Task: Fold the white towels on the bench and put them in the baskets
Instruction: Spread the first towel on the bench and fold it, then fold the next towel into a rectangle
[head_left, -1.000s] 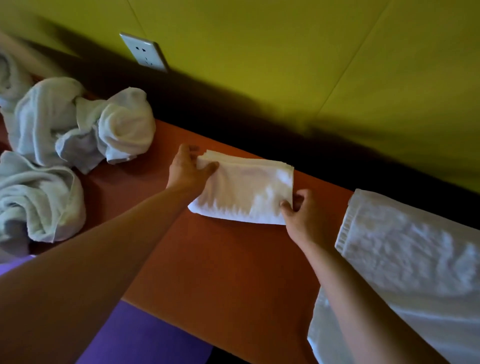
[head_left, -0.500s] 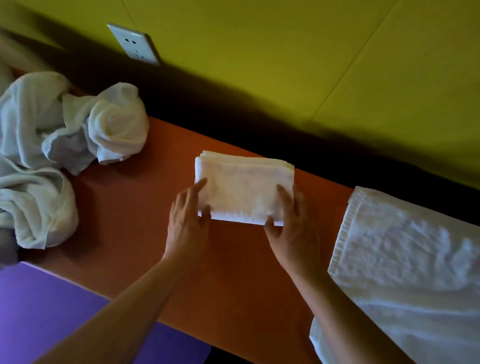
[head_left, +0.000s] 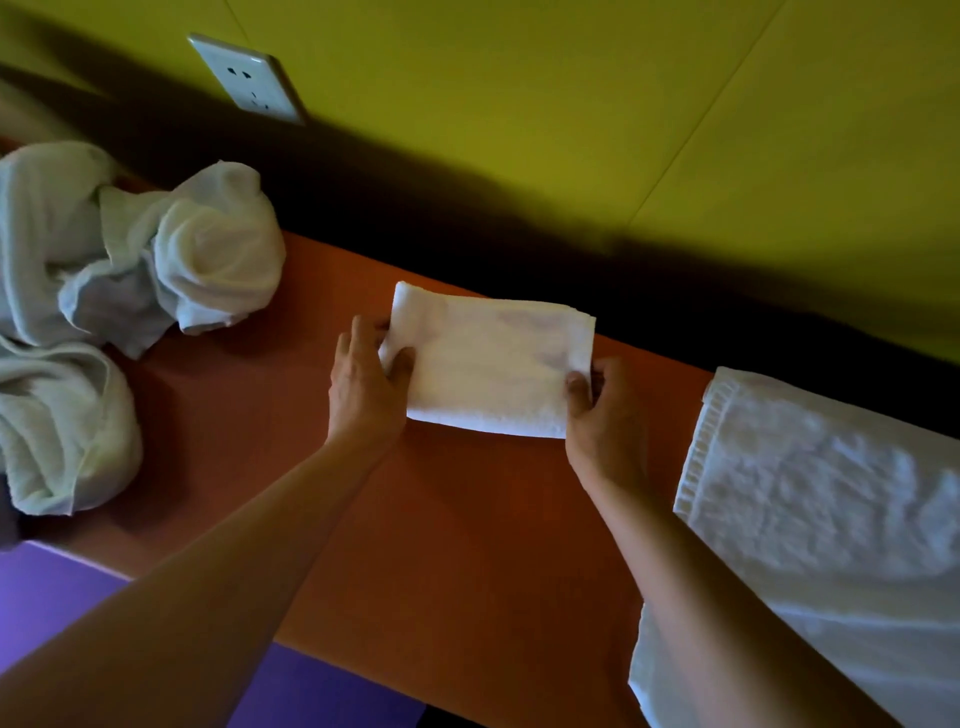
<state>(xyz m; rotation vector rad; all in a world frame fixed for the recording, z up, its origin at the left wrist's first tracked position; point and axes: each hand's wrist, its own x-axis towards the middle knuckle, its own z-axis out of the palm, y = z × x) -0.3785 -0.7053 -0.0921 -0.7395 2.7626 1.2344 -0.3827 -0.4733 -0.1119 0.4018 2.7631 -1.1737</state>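
A small folded white towel (head_left: 493, 364) lies at the middle of the orange bench (head_left: 467, 530), its near edge raised a little. My left hand (head_left: 363, 389) grips its left end, thumb on top and fingers behind. My right hand (head_left: 602, 415) pinches its right end the same way. Crumpled white towels (head_left: 171, 254) are heaped at the bench's left end. A large white towel (head_left: 821, 509) lies spread flat at the right and hangs over the front edge. No basket is in view.
A yellow-green wall (head_left: 571, 104) with a white power socket (head_left: 249, 80) runs behind the bench, with a dark gap below it. Purple floor (head_left: 62, 613) shows in front of the bench at the lower left.
Both hands moved from lying flat on the towel's near edge to gripping its two ends. The towel now looks narrower, with its near edge lifted.
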